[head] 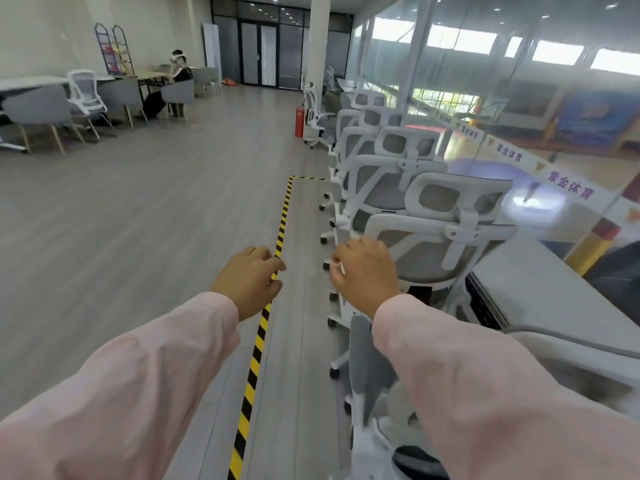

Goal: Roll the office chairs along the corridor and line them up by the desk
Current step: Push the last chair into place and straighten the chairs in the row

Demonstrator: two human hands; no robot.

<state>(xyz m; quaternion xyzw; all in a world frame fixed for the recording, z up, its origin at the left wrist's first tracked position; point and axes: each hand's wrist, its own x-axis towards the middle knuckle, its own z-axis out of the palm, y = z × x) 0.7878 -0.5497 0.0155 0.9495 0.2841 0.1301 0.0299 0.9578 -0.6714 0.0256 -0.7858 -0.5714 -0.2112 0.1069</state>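
Observation:
A row of several white office chairs with grey mesh backs (pixel 388 188) runs along the right side, next to a grey desk (pixel 540 292). The nearest chair (pixel 367 386) is low at my right, blurred and partly hidden by my sleeve. My left hand (pixel 247 280) hangs over the floor with loosely curled fingers and holds nothing. In front of the back of a chair with a headrest (pixel 453 202), my right hand (pixel 365 273) has its fingers curled downward. A white chair part shows by its fingertips; I cannot tell whether they touch.
Yellow-black tape (pixel 256 362) on the floor marks a lane beside the chairs. A glass wall (pixel 519 98) is on the right. A red fire extinguisher (pixel 299 123) stands by a white pillar (pixel 318 39). At far left a person (pixel 178 76) sits among tables and chairs (pixel 86 93).

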